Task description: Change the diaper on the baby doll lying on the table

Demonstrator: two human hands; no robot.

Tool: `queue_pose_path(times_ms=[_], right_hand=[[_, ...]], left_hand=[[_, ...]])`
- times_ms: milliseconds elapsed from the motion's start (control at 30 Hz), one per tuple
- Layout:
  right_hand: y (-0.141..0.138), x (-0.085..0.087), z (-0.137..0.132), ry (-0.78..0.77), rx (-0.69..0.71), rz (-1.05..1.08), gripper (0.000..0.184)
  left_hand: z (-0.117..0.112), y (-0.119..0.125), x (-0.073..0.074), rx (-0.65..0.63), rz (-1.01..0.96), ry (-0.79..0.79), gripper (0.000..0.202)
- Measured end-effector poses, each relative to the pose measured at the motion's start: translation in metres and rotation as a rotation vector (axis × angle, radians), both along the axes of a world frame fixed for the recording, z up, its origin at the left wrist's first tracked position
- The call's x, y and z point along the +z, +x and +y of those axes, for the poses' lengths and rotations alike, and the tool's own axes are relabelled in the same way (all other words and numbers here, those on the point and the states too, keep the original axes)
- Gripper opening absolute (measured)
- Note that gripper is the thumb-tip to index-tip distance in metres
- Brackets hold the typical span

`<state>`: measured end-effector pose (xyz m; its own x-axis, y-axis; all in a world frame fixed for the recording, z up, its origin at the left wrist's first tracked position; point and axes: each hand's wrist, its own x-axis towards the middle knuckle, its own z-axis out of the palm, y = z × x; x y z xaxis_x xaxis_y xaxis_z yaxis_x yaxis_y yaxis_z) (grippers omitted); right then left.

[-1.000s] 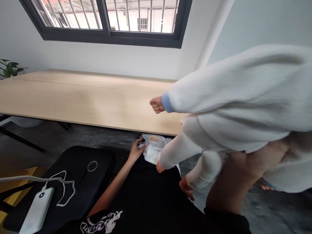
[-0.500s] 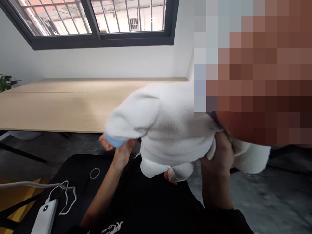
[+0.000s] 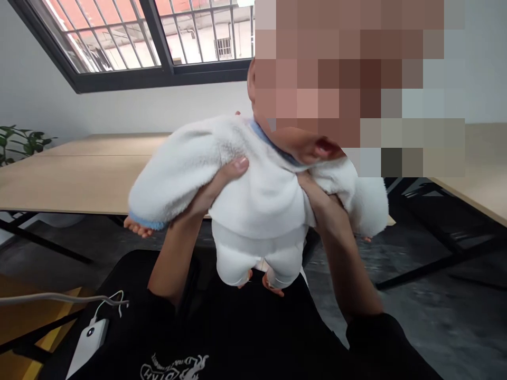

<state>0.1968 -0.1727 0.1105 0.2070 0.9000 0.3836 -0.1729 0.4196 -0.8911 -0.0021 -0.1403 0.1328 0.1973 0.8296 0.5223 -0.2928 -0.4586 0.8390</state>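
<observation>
Head view. The small white-clothed figure (image 3: 261,211) occupies the center of the frame, upright and facing the wearer, its feet above the dark lap (image 3: 253,332); contact there cannot be determined. The left hand (image 3: 219,182), left of center, grips the torso beneath one arm, thumb across the front; the right hand (image 3: 319,195), right of center, grips the opposite side, its fingers largely hidden. The fleece top (image 3: 265,195) appears soft and likely to bunch or slide, the limbs loose, the whole probably top-heavy and deserving gentle handling. Suitable hold: both sides beneath the arms, with the head supported.
</observation>
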Motion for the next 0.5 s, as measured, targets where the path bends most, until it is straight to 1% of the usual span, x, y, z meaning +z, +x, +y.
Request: queue_pose_path(times_ms=[33, 100, 133, 200, 300, 400, 500], right_hand=[[0.004, 0.002, 0.005, 0.029, 0.02, -0.015, 0.036], [0.011, 0.008, 0.018, 0.105, 0.075, -0.033, 0.035], [0.013, 0.011, 0.026, 0.13, 0.118, -0.043, 0.036], [0.016, 0.016, 0.046, 0.139, 0.204, -0.06, 0.037], [0.018, 0.019, 0.076, 0.1, 0.283, -0.048, 0.04], [0.019, 0.014, 0.1, 0.027, 0.336, -0.035, 0.047], [0.02, 0.005, 0.114, -0.093, 0.341, -0.102, 0.044]], left_hand=[[0.005, 0.002, 0.006, -0.045, -0.014, -0.018, 0.039], [0.018, 0.004, 0.013, -0.121, -0.042, -0.073, 0.031], [0.026, 0.005, 0.014, -0.131, -0.059, -0.111, 0.028], [0.042, 0.006, 0.014, -0.102, -0.092, -0.199, 0.023], [0.065, 0.006, 0.007, -0.072, -0.124, -0.312, 0.024], [0.086, 0.007, -0.005, -0.13, -0.163, -0.372, 0.03], [0.107, 0.009, -0.022, -0.173, -0.192, -0.427, 0.031]])
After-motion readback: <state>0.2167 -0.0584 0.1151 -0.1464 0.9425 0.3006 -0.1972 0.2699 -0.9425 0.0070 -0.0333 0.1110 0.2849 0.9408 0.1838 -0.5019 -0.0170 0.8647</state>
